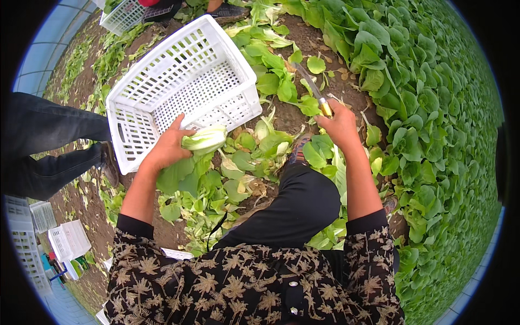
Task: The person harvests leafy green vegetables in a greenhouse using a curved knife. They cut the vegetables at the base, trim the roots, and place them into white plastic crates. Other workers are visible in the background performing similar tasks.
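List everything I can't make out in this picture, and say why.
All in the head view:
Rear of the knife: hidden inside the right hand.
Underside of the leafy head in the left hand: turned away from the camera.
Co-worker at left: upper body cut off by the dark fisheye rim.
Person at top: mostly cut off by the upper edge.
Colored items at lower left: too small to identify.

**Greens growing under cover**

I'm standing in what looks like a greenhouse: leafy greens (433, 141) crowd the right side, brown soil (95, 219) and loose leaves (244, 160) lie underfoot, and blue ribbed sheeting (54, 40) rises beyond.
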The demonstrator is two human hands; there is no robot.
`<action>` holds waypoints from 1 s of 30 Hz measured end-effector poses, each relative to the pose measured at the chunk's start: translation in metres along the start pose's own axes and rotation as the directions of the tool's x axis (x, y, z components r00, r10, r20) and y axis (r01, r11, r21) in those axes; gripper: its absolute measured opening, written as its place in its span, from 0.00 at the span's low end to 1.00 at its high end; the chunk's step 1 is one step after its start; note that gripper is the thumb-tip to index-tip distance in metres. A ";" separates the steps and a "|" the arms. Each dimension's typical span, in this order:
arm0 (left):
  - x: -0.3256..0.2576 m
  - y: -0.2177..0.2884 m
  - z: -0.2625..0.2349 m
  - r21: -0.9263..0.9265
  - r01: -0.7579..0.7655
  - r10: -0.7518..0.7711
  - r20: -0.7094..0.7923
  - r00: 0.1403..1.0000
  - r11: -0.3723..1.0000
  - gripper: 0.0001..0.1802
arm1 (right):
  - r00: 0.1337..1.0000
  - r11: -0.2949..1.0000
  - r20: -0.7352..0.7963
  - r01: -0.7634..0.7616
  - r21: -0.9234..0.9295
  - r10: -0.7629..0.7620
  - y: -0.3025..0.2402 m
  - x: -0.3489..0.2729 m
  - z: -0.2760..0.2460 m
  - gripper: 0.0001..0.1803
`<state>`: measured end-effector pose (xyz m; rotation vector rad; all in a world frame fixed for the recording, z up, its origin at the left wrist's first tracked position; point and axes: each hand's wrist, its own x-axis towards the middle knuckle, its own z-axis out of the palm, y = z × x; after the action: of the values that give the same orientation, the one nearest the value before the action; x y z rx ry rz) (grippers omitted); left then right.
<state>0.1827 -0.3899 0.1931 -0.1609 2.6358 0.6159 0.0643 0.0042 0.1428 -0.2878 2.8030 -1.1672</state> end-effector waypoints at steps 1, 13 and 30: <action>0.002 -0.006 0.009 0.069 -0.049 0.051 -0.030 0.998 0.996 0.34 | 0.996 0.997 0.063 -0.061 0.043 0.059 -0.017 0.015 0.009 0.17; -0.028 0.046 0.083 0.029 0.002 0.003 -0.156 0.988 1.000 0.31 | 0.986 0.960 0.137 0.125 -0.251 -0.093 -0.068 0.082 0.095 0.16; -0.020 0.031 -0.053 -0.643 -0.190 0.223 -0.030 0.974 0.742 0.38 | 1.000 0.990 -0.008 0.020 -0.139 -0.021 -0.005 0.008 0.006 0.19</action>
<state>0.1747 -0.3859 0.2572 -0.0467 2.2958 1.5739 0.0579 -0.0051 0.1418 -0.3230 2.9013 -0.9813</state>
